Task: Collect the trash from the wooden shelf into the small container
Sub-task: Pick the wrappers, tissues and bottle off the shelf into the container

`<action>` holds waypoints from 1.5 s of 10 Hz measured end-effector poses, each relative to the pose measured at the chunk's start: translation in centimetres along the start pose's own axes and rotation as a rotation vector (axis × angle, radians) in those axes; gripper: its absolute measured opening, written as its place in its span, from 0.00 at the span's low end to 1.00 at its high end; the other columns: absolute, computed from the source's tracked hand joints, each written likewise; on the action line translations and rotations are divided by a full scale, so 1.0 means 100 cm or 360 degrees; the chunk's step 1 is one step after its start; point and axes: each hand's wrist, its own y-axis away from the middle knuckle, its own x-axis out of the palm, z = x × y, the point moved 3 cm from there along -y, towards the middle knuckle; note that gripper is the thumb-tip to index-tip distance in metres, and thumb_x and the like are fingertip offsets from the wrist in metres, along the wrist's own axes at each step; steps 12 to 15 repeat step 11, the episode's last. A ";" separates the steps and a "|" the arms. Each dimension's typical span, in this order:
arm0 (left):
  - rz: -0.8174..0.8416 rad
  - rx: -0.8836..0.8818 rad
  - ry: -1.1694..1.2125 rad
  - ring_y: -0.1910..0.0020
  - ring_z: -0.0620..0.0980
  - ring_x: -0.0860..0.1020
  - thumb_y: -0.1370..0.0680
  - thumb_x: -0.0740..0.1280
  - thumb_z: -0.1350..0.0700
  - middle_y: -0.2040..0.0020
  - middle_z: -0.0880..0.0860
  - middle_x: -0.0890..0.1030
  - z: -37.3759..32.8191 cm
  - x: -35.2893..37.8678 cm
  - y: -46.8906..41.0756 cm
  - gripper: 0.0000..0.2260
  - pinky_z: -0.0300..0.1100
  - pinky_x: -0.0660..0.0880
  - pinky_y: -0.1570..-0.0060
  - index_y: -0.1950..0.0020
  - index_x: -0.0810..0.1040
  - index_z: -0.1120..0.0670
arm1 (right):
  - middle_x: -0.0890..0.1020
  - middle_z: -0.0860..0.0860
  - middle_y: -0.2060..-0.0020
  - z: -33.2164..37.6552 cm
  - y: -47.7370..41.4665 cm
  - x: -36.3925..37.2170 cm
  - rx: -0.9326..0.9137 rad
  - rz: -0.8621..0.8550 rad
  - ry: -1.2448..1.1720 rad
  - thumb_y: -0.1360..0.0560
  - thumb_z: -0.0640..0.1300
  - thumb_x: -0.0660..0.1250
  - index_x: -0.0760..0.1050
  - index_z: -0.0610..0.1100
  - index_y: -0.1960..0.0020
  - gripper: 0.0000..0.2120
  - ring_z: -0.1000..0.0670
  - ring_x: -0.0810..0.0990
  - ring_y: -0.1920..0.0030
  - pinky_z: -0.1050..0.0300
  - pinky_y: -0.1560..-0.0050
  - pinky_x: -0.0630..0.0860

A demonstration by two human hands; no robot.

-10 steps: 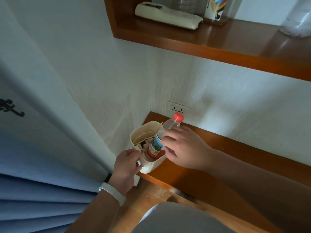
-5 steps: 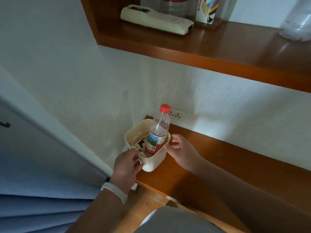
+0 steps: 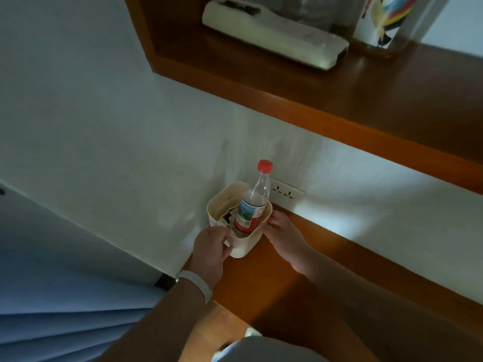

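Observation:
A small cream container stands at the left end of the lower wooden shelf. A clear plastic bottle with a red cap and a blue and red label stands upright inside it, beside crumpled paper scraps. My left hand grips the container's near left rim, thumb over the edge. My right hand touches the container's right side with its fingertips; how its fingers lie is unclear.
A white wall socket sits just behind the container. On the upper wooden shelf lie a long white device, a clear jar and a colourful printed cup. A blue curtain hangs at lower left.
My right hand let go of the bottle, which now stands upright in the container, and moved to the container's right side. My left hand kept its grip on the rim.

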 end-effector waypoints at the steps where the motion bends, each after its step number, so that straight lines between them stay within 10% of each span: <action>1: 0.0023 0.0018 -0.0043 0.37 0.55 0.80 0.19 0.67 0.61 0.42 0.57 0.82 -0.003 0.007 -0.007 0.07 0.54 0.79 0.35 0.42 0.79 0.58 | 0.78 0.59 0.42 0.006 -0.016 -0.004 -0.0007 0.0040 0.0054 0.25 0.57 0.69 0.68 0.52 0.31 0.25 0.58 0.76 0.42 0.55 0.42 0.75; 3: 0.0123 0.0157 -0.0264 0.58 0.43 0.83 0.18 0.66 0.61 0.60 0.52 0.84 -0.010 0.010 -0.027 0.15 0.34 0.79 0.53 0.36 0.76 0.69 | 0.79 0.60 0.43 0.018 -0.041 -0.010 -0.0075 0.0079 0.0082 0.24 0.58 0.68 0.68 0.55 0.32 0.23 0.60 0.77 0.43 0.58 0.44 0.74; 4: 0.0123 0.0160 -0.0451 0.41 0.51 0.82 0.20 0.70 0.52 0.43 0.52 0.85 -0.014 0.012 -0.037 0.12 0.45 0.77 0.39 0.38 0.80 0.53 | 0.79 0.63 0.45 0.024 -0.051 -0.012 -0.0069 0.0075 0.0077 0.23 0.57 0.67 0.70 0.59 0.37 0.15 0.64 0.77 0.45 0.63 0.50 0.73; 6: 0.0121 0.0254 -0.0677 0.52 0.34 0.76 0.18 0.68 0.50 0.51 0.38 0.78 -0.018 0.026 -0.042 0.09 0.30 0.69 0.57 0.40 0.74 0.47 | 0.76 0.64 0.47 0.031 -0.067 -0.018 -0.0069 0.0016 0.0096 0.21 0.59 0.63 0.69 0.53 0.33 0.19 0.63 0.75 0.47 0.58 0.46 0.72; 8: 0.0185 0.0222 -0.0650 0.50 0.34 0.74 0.18 0.68 0.48 0.49 0.39 0.78 -0.023 0.033 -0.053 0.11 0.34 0.71 0.53 0.39 0.71 0.47 | 0.74 0.59 0.42 0.040 -0.069 -0.022 -0.0109 -0.0046 0.0127 0.19 0.55 0.61 0.66 0.62 0.42 0.08 0.57 0.73 0.42 0.47 0.35 0.73; 10: 0.0189 0.0232 -0.0811 0.36 0.49 0.76 0.18 0.66 0.44 0.32 0.51 0.79 -0.029 0.029 -0.050 0.21 0.47 0.72 0.35 0.28 0.71 0.51 | 0.73 0.51 0.31 0.045 -0.059 -0.025 -0.0079 -0.0051 0.0243 0.20 0.56 0.60 0.65 0.52 0.29 0.21 0.54 0.72 0.39 0.54 0.41 0.71; 15: 0.0196 0.0233 -0.0862 0.32 0.51 0.74 0.17 0.63 0.43 0.26 0.53 0.75 -0.030 0.024 -0.040 0.25 0.47 0.70 0.35 0.23 0.67 0.52 | 0.71 0.51 0.29 0.046 -0.051 -0.032 -0.0140 -0.0120 0.0531 0.19 0.57 0.59 0.65 0.51 0.27 0.23 0.52 0.73 0.36 0.55 0.42 0.72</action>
